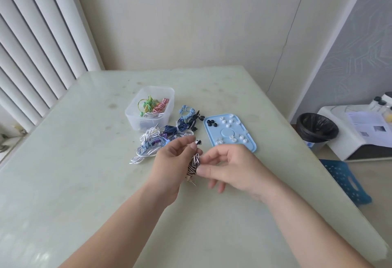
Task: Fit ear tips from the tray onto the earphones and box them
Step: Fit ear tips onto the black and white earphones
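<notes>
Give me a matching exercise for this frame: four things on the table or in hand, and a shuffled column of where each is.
1 clear box
2 blue tray
3 striped earphone bundle
4 black ear tips

A held between left hand and right hand
B in the tray's far-left corner
C containing green and pink earphones
D on the table, right of the loose earphone pile

Pairs: 1-C, 2-D, 3-A, 4-B

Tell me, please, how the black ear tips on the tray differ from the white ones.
The black ear tips sit bunched in the tray's far left corner; the white ear tips are scattered across it. The black are few, the white many. Both lie loose on the blue tray.
</notes>
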The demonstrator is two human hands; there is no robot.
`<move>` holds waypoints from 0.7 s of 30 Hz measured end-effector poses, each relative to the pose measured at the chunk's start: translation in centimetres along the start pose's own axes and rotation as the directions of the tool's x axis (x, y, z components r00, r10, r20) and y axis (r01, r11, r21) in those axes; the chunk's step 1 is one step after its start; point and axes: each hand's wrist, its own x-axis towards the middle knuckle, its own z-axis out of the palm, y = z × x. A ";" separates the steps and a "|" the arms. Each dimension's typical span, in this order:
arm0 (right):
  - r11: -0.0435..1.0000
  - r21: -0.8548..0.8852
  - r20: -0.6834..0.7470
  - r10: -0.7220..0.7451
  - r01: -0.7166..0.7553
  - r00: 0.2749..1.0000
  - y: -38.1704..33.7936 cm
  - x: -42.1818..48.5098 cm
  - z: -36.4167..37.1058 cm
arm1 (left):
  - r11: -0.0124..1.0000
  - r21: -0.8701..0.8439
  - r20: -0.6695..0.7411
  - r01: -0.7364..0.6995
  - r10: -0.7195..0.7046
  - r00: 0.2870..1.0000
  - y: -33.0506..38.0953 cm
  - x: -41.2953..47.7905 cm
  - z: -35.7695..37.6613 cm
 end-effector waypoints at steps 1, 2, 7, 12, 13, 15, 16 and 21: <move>1.000 -0.018 -0.016 -0.004 0.004 1.000 -0.5 0.8 -0.9 | 1.000 -0.006 0.022 0.007 -0.007 1.000 0.1 0.4 0.0; 0.999 -0.041 -0.063 -0.010 0.008 0.998 -1.0 1.7 -1.7 | 1.000 -0.019 0.047 0.017 -0.016 0.999 0.3 0.6 0.0; 0.912 -0.408 -0.327 -0.109 -0.036 0.939 -1.3 9.3 -4.5 | 0.985 -0.149 0.163 0.083 -0.059 0.985 0.4 2.3 0.0; 0.757 -0.646 -0.266 -0.108 -0.094 0.958 -0.6 13.7 -4.6 | 0.953 -0.268 0.232 0.140 -0.077 0.970 0.1 2.3 -0.6; 0.724 -0.680 -0.263 -0.098 -0.113 0.960 -0.3 14.4 -4.4 | 0.952 -0.275 0.242 0.137 -0.069 0.968 0.0 2.5 -0.8; 0.674 -0.725 -0.274 -0.095 -0.141 0.957 0.2 15.2 -4.4 | 0.951 -0.282 0.257 0.125 -0.051 0.965 0.0 2.5 -0.9; 0.660 -0.736 -0.285 -0.099 -0.151 0.954 0.4 15.5 -4.6 | 0.949 -0.289 0.262 0.122 -0.044 0.964 0.0 2.5 -0.9; 0.667 -0.727 -0.309 -0.103 -0.165 0.945 0.9 16.3 -5.2 | 0.947 -0.298 0.281 0.124 -0.037 0.959 -0.1 2.6 -1.1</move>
